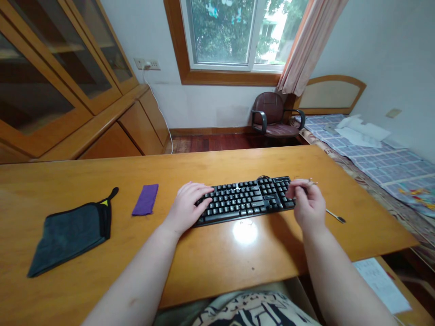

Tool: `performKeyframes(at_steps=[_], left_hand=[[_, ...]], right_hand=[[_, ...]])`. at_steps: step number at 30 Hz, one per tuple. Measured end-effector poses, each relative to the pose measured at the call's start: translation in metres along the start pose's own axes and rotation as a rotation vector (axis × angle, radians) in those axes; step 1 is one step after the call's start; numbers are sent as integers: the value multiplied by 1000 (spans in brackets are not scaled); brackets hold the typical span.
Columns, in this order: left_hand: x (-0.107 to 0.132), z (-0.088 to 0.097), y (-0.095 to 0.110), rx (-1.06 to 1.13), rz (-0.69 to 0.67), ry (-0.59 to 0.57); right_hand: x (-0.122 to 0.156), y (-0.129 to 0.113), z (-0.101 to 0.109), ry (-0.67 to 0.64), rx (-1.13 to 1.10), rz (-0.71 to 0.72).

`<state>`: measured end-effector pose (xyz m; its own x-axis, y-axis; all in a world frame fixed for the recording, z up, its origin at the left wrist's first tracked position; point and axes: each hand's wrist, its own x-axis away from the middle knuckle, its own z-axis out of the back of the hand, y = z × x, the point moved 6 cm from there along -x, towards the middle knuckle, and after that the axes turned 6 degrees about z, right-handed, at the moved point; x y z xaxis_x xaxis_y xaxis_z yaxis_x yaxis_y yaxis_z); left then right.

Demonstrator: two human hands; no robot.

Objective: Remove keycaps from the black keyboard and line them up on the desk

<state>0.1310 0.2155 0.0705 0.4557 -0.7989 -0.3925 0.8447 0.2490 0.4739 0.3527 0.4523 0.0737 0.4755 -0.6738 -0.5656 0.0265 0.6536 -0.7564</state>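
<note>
You are resting your open left hand (186,206) on the black plastic keyboard (244,201), your right hand (307,203) pinching a thin stick (311,182).

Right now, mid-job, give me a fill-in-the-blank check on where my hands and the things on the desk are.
1. The left hand rests on the ____ end of the black keyboard.
2. The right hand pinches a thin stick at the keyboard's ____ end.
3. The small folded cloth beside the keyboard is ____ in colour.
4. The dark grey cloth lies to that small cloth's ____.
Missing words: left; right; purple; left.
</note>
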Motion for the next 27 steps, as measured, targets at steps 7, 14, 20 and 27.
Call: performKeyframes(at_steps=[7, 14, 20, 27], left_hand=[[0, 16, -6, -25, 55, 117], [2, -4, 16, 3, -42, 17], [9, -3, 37, 189, -32, -151], [38, -39, 38, 938, 619, -253]], right_hand=[[-2, 107, 93, -525, 1016, -328], [23, 119, 86, -693, 1047, -315], [21, 112, 97, -717, 1155, -428], [26, -30, 0, -689, 732, 375]])
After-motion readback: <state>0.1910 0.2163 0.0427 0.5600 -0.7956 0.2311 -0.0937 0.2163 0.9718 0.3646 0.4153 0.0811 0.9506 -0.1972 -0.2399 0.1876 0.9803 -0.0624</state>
